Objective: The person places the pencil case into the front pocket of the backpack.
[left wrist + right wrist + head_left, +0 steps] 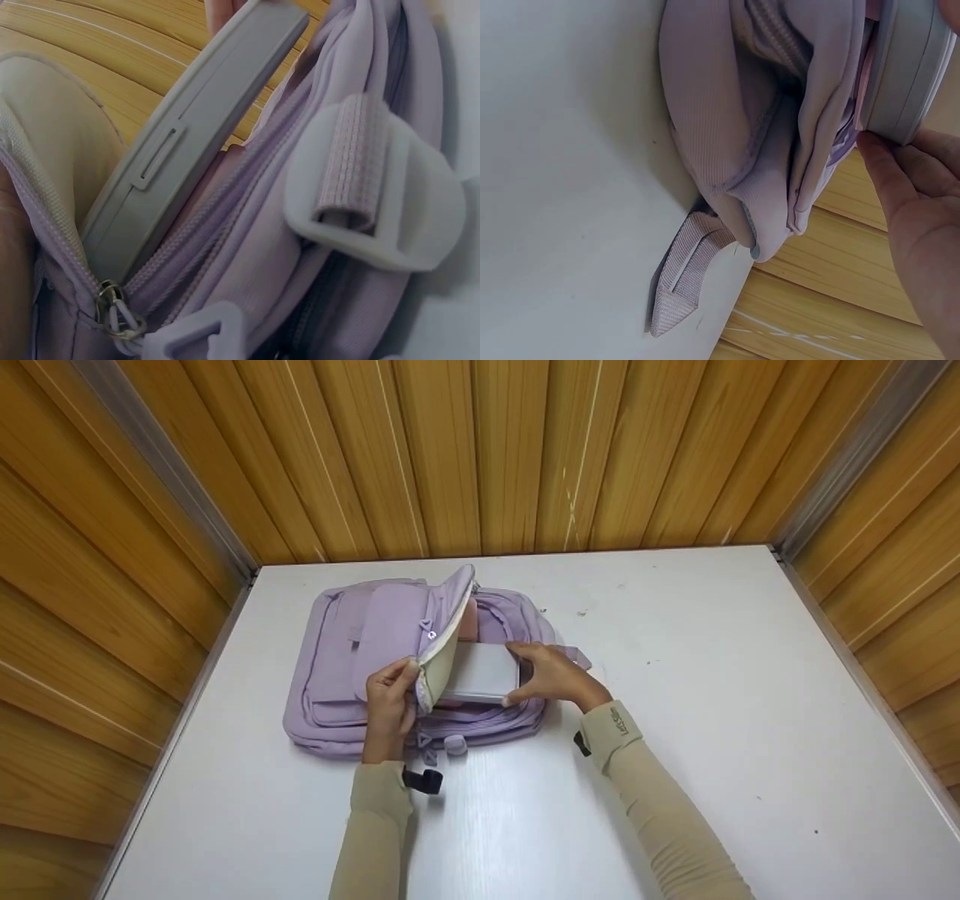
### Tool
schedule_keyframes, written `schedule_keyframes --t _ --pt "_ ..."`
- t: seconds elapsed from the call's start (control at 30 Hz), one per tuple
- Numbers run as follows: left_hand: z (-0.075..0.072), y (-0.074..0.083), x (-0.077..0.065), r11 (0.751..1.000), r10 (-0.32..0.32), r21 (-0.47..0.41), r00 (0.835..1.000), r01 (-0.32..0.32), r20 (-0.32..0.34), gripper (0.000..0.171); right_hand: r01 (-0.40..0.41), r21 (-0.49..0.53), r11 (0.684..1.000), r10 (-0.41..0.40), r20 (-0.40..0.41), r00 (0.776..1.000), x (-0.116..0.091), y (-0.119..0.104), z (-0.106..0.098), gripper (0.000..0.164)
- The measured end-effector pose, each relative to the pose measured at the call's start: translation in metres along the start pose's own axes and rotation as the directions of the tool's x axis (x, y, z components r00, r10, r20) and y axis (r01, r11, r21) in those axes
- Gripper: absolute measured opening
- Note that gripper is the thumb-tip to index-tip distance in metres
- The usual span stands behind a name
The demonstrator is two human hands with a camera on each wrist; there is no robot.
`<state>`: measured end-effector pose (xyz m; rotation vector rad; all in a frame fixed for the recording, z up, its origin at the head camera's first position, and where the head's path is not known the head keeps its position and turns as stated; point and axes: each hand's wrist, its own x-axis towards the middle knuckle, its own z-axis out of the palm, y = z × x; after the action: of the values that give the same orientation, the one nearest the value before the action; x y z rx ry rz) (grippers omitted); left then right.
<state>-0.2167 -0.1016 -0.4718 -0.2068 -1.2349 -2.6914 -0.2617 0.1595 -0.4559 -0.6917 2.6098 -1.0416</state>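
A lilac backpack (334, 660) lies on its back on the white table, its zipped front flap lifted. My left hand (390, 697) pinches the flap's zippered edge and holds it up, showing the cream lining (56, 127). A flat grey plastic case (484, 671) with a slot on its side sits partly inside the pocket. My right hand (555, 675) grips the case's outer end between thumb and fingers. In the left wrist view, the case (180, 150) stands tilted in the opening beside the zipper pull (116, 311). Its inner end is hidden by the flap.
Something pink (469, 622) shows inside the pocket behind the case. A white strap buckle (455, 745) rests at the bag's near side, and a strap end (576, 657) sticks out to the right. Wood-patterned walls (510, 457) border the white table (712, 697) at the back and sides.
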Motion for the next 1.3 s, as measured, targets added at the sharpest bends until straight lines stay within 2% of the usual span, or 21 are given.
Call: schedule_keyframes --t 0.9,1.3 --pt "0.001 -0.003 -0.001 0.999 -0.032 -0.008 0.999 0.032 -0.026 0.013 0.017 0.043 0.999 -0.014 -0.078 0.997 0.011 -0.018 0.023 0.101" --pt "0.000 -0.004 -0.001 1.000 -0.012 -0.005 1.000 0.012 -0.016 0.014 0.014 0.100 0.995 -0.005 -0.084 0.996 0.013 -0.020 0.029 0.101"
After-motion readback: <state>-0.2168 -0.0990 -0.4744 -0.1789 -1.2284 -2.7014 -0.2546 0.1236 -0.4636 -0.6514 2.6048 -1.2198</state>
